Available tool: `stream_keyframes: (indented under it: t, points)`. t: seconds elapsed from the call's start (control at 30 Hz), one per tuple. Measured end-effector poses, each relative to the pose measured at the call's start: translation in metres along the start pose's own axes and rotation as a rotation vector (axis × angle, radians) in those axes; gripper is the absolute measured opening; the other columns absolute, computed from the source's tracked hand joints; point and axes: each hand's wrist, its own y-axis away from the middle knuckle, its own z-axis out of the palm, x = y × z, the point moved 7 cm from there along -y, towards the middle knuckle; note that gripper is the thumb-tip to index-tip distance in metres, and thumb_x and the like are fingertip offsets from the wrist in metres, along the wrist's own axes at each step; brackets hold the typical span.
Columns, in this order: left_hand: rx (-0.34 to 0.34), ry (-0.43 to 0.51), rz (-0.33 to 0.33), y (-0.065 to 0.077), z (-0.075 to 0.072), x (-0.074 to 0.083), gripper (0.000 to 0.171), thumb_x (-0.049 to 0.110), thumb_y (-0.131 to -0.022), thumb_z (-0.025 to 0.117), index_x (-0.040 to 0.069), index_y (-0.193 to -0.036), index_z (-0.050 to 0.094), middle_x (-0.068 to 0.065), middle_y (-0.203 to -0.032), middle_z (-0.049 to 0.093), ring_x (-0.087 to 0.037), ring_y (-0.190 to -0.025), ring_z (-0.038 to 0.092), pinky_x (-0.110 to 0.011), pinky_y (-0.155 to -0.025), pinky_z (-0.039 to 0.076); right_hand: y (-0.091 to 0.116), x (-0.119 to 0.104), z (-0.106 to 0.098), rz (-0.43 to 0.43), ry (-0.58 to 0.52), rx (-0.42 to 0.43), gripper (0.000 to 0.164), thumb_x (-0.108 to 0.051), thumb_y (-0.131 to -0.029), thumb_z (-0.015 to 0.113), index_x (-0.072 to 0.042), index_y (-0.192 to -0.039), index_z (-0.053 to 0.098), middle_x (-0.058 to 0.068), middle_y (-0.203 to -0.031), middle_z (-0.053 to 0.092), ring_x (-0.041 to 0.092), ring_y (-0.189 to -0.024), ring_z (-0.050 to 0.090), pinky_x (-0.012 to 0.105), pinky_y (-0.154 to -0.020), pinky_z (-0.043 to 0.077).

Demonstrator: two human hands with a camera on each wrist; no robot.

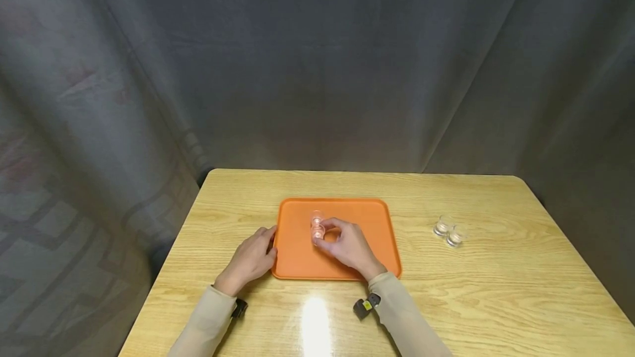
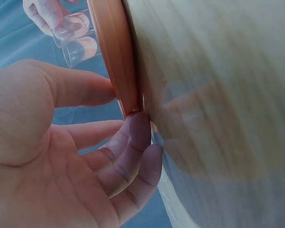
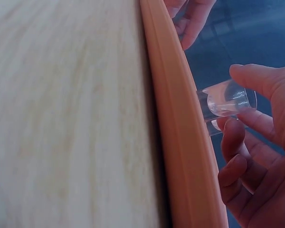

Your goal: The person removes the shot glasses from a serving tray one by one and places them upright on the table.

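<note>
An orange tray (image 1: 367,230) lies on the table, with two small clear glasses standing close together on its middle. My right hand (image 1: 349,245) reaches over the tray and holds the nearer glass (image 3: 228,99) between thumb and fingers. Just behind it stands the farther glass (image 1: 316,218), right beside my fingertips in the head view. At the tray's left side, my left hand (image 1: 250,258) grips the rim. Its thumb lies over the rim (image 2: 115,57) and its fingers bend in from the outer, lower side.
To the right of the tray, two more clear glasses (image 1: 441,227) stand side by side on the wooden table (image 1: 521,274). A dark grey curtain (image 1: 317,81) hangs behind the table's far edge.
</note>
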Motion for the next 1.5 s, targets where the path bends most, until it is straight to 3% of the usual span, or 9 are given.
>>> stream_keyframes:
  t: [0.23,0.63,1.07,1.5]
  points:
    - [-0.008,0.006,-0.001,0.0,0.0,0.001,0.056,0.013,-0.103,0.063,-0.005,-0.155,0.051,-0.015,-0.124,0.066,-0.018,-0.087,0.057,-0.039,-0.079,0.049,0.0,0.0,0.0,0.003,0.007,0.0,0.031,-0.034,-0.087,0.088,-0.022,-0.114,0.08,-0.008,-0.107,0.08,0.012,-0.077,0.063,0.027,-0.072,0.05]
    - [-0.002,-0.007,-0.001,-0.001,-0.001,-0.001,0.055,0.014,-0.104,0.062,-0.004,-0.155,0.051,-0.016,-0.127,0.066,-0.023,-0.094,0.062,-0.044,-0.084,0.052,0.0,0.0,0.0,0.028,-0.026,-0.02,0.032,-0.03,-0.087,0.087,-0.021,-0.116,0.079,-0.006,-0.105,0.08,0.005,-0.056,0.048,0.025,-0.056,0.042]
    - [-0.004,-0.002,-0.006,0.001,0.0,0.0,0.056,0.014,-0.104,0.063,-0.003,-0.155,0.051,-0.015,-0.128,0.066,-0.024,-0.1,0.065,-0.047,-0.089,0.054,0.004,0.008,-0.009,0.066,-0.065,-0.003,0.036,-0.032,-0.087,0.088,-0.022,-0.12,0.079,0.001,-0.114,0.08,0.008,-0.051,0.044,0.025,-0.048,0.036]
    - [0.008,0.005,0.002,0.001,0.0,0.0,0.055,0.014,-0.104,0.062,-0.004,-0.154,0.052,-0.015,-0.128,0.066,-0.026,-0.102,0.066,-0.047,-0.091,0.054,0.013,0.027,-0.037,0.073,-0.042,0.058,0.039,-0.034,-0.087,0.089,-0.02,-0.122,0.08,0.003,-0.114,0.08,0.009,-0.055,0.047,0.024,-0.052,0.038]
